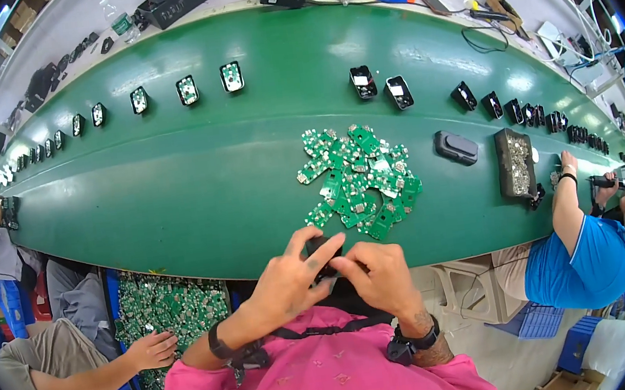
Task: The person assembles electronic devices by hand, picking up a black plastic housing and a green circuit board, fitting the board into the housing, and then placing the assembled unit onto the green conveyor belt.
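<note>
Close to my body, at the near edge of the green table, my left hand [285, 279] is closed around a small black plastic housing [324, 250]. The fingers of my right hand [378, 276] are bent and pinch the same housing from its right side. My fingers cover most of it, so its inside does not show. Just beyond my hands lies a loose pile of green circuit boards [357, 178]. A closed dark rounded case [456, 148] rests to the right of the pile.
Black housings with green boards [232, 76] line the belt at far left; other black housings [398, 93] run right. A tray of small metal parts [516, 164] stands right. A co-worker in blue [578, 261] works there. Left, another person's hand [154, 350] reaches over a board-filled crate [174, 303].
</note>
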`<action>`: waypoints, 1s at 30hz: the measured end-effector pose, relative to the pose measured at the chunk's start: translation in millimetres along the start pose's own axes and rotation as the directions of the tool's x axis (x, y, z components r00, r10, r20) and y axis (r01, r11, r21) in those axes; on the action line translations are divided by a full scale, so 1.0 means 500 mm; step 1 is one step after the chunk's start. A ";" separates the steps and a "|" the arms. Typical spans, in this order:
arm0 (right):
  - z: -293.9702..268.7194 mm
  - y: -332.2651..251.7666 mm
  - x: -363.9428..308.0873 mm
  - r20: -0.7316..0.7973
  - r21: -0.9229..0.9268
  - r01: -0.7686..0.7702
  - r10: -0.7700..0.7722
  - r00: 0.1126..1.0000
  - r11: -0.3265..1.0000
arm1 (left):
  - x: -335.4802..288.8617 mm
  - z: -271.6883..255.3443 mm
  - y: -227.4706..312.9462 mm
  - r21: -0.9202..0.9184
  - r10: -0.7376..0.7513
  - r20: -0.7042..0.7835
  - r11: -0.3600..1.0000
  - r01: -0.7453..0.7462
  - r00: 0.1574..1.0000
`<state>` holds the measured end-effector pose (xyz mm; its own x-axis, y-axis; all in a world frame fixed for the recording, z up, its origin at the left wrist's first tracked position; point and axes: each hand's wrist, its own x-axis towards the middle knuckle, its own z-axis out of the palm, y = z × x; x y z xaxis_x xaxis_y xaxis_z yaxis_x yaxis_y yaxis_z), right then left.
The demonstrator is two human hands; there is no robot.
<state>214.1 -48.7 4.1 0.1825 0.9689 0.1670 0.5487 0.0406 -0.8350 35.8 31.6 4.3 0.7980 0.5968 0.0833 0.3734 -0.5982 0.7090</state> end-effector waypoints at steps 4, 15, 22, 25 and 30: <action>-0.032 0.051 0.021 -0.203 -0.083 -0.118 0.099 0.974 0.990 | -0.037 -0.004 -0.033 -0.373 -0.214 -0.017 0.907 0.193 0.977; -0.073 0.156 0.076 -0.266 -0.575 -0.176 0.021 0.964 0.799 | -0.053 0.018 -0.036 -0.745 -0.385 0.075 0.591 0.308 0.920; -0.088 0.113 0.062 -0.200 0.373 -0.304 0.396 0.896 0.876 | -0.045 0.039 -0.049 -0.830 -0.428 0.063 0.480 0.286 0.902; -0.065 0.082 0.038 -0.045 0.732 -0.283 0.458 0.888 0.620 | -0.035 0.046 -0.043 -0.843 -0.446 0.051 0.461 0.278 0.894; -0.005 0.067 0.008 0.001 0.751 -0.310 0.468 0.884 0.584 | -0.012 0.049 -0.030 -0.776 -0.387 -0.065 0.600 0.197 0.920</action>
<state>235.1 -44.2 -21.7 0.4171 0.8756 -0.2438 -0.3487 -0.0936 -0.9326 37.2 23.8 -24.0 0.5588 0.8153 -0.1520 0.0146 0.1737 0.9847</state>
